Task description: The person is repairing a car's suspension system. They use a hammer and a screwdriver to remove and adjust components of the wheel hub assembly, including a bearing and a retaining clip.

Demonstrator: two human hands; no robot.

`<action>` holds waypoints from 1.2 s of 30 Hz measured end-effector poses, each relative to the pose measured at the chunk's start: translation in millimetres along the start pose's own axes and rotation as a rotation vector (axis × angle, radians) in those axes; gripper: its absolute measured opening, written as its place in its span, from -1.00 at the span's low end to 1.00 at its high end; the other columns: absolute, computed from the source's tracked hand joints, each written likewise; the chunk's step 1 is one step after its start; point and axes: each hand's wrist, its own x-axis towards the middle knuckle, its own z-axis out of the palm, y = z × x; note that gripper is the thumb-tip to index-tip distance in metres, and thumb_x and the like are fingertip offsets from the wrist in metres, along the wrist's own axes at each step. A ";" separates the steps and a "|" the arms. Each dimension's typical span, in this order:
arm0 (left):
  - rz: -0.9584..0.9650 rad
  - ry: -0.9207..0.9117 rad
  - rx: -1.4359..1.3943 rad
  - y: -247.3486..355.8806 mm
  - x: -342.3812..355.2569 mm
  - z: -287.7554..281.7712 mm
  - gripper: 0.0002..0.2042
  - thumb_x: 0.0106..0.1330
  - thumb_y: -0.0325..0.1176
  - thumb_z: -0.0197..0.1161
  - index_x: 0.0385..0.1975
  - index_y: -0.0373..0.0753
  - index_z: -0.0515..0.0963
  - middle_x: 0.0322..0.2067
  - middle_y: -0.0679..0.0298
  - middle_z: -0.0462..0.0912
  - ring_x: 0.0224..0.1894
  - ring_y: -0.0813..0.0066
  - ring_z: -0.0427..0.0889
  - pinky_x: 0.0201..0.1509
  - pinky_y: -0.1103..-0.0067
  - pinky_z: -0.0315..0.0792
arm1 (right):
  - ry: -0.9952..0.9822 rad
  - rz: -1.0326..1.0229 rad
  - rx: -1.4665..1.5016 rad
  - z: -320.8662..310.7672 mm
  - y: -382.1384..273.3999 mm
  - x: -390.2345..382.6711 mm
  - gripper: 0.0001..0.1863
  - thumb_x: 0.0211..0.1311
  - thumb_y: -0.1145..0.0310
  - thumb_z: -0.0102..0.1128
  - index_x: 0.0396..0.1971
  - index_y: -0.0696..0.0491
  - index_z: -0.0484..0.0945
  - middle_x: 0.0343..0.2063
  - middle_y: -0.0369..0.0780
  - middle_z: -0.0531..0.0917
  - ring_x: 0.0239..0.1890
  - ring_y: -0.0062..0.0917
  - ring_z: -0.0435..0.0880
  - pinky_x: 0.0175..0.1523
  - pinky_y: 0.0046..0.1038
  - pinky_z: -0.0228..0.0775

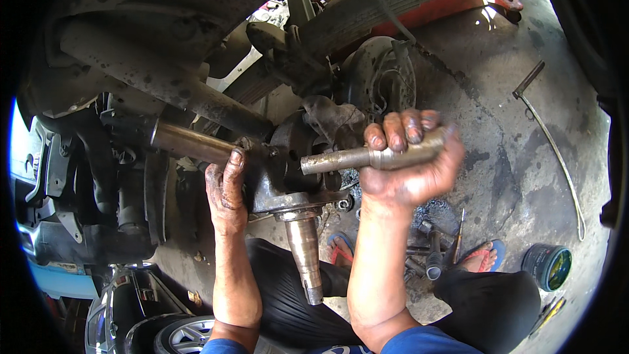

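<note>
Under a raised chassis, one hand grips a steel bar

Across the right side spreads a grey concrete floor (481,115), stained with dark oily patches. On it lie a bent rod with a dark grip (529,78), a few tools (434,255) and, near the right rim, a dark tin (536,265) with yellowish stuff inside. Two feet in blue sandals with red straps (485,257) rest between the tools and the tin and further left.

Overhead and to the left, the vehicle's grimy underside fills the view: a thick tube (151,78), and a long leaf spring (419,10) toward the top. Bright daylight shows at the top and far left. At lower left stands a black car, its silver wheel (187,337) partly visible.

At the centre is a dark, greasy knuckle (278,187), its bright spindle (303,242) pointing down. The right hand (416,180), slightly blurred, is closed round the bar (337,159), whose free end points left in front of the knuckle. The left hand (226,190) is raised at the knuckle's left side, fingers close together; whether it grips anything, I cannot tell.
</note>
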 end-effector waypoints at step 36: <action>-0.001 0.163 -0.048 -9.4 2.4 -2.5 -0.53 0.40 0.03 0.29 -0.06 -0.35 0.64 -0.15 0.30 0.62 -0.07 0.54 0.48 0.16 0.53 0.32 | 0.676 0.257 -0.011 -46.7 13.9 -1.4 -0.84 0.33 0.31 0.18 -0.31 -0.04 0.36 -0.50 -0.37 0.44 -0.47 -0.58 0.52 -0.20 -0.19 0.52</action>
